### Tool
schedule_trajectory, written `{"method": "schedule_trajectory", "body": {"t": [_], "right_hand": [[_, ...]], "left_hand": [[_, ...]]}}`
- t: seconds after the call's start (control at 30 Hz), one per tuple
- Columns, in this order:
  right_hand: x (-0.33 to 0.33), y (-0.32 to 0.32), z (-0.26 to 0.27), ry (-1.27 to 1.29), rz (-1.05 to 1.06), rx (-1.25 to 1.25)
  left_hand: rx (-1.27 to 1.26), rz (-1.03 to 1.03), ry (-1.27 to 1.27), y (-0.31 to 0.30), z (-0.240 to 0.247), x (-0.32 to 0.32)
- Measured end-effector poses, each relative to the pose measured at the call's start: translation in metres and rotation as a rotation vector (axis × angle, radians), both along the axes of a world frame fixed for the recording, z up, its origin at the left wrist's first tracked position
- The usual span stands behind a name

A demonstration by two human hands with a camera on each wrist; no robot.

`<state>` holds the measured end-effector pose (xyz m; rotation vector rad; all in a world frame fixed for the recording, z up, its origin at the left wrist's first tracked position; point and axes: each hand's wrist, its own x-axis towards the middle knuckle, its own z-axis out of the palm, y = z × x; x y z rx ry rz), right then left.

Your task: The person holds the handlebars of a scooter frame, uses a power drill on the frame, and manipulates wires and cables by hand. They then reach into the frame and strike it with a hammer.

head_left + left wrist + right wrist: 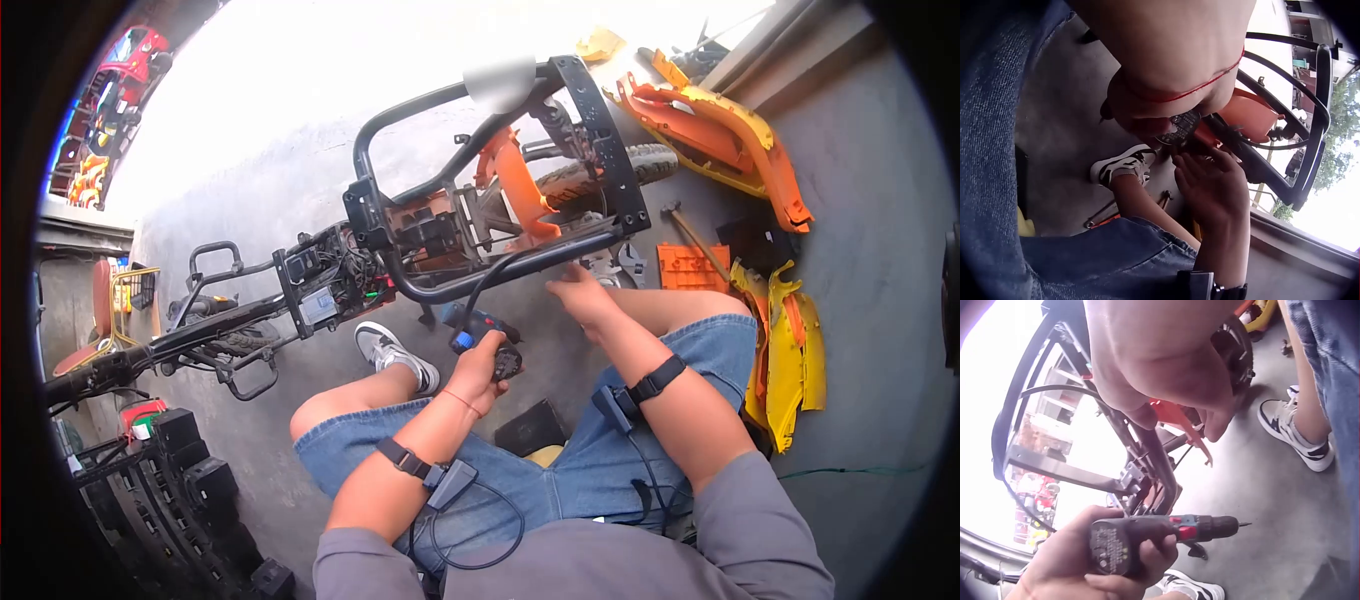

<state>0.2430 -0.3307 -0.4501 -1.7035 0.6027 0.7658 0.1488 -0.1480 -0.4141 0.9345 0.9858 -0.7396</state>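
My left hand point(478, 378) grips a cordless drill point(485, 325) by its handle, below the frame's lower tube. In the right wrist view the left hand point(1125, 556) has its fingers wrapped round the drill point(1191, 527), whose bit points right. My right hand point(582, 300) is at the lower rear tube of the black vehicle frame point(520, 266). In the left wrist view the right hand point(1216, 187) shows loosely bent fingers, with no object seen in it; whether it touches the tube is unclear. An orange panel point(520, 185) sits inside the frame.
Yellow and orange body panels point(790, 350) lie at the right, near a hammer point(700, 235) and an orange tray point(690, 268). A wheel point(652, 163) stands behind the frame. Black parts point(180, 480) are at the lower left. A black cable point(480, 285) hangs from the frame.
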Motion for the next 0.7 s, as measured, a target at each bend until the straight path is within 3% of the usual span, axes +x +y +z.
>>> {"method": "schedule_trajectory", "body": {"t": [0.07, 0.17, 0.2, 0.27, 0.3, 0.4, 0.43, 0.5, 0.53, 0.57, 0.67, 0.7], "right_hand": [[0.012, -0.014, -0.059, -0.286, 0.070, 0.148], [0.025, 0.008, -0.015, -0.328, 0.135, 0.013], [0.026, 0.009, -0.031, -0.333, 0.146, 0.008], [0.027, 0.007, -0.080, -0.671, 0.132, -0.159], [0.028, 0.011, -0.067, -0.707, 0.145, -0.140], [0.033, 0.025, -0.049, -0.694, 0.107, -0.137], [0.037, 0.021, -0.068, -0.677, 0.003, 0.161], [0.033, 0.008, -0.099, -0.721, 0.065, 0.021], [0.031, 0.017, -0.076, -0.764, 0.131, -0.118], [0.020, 0.029, -0.053, -0.661, 0.021, -0.166], [0.019, 0.015, -0.088, -0.645, 0.012, -0.004], [0.023, 0.013, -0.074, -0.601, 0.119, 0.005]], "left_hand": [[0.000, 0.019, -0.014, -0.005, 0.007, 0.003], [0.036, -0.103, -0.088, -0.009, 0.005, -0.001], [0.030, -0.093, -0.094, -0.010, 0.004, -0.003], [0.071, -0.220, -0.160, -0.011, 0.002, -0.006], [0.071, -0.212, -0.159, -0.012, -0.001, -0.008], [0.165, -0.297, -0.103, -0.015, -0.011, -0.018], [0.141, -0.319, -0.092, -0.014, -0.013, -0.019], [0.119, -0.348, -0.069, -0.013, -0.014, -0.018], [0.098, -0.372, -0.047, -0.012, -0.015, -0.018], [0.097, -0.365, -0.045, -0.013, -0.016, -0.017], [0.118, -0.369, -0.023, -0.016, -0.019, -0.016], [0.179, -0.371, -0.010, -0.018, -0.017, -0.014]]}}
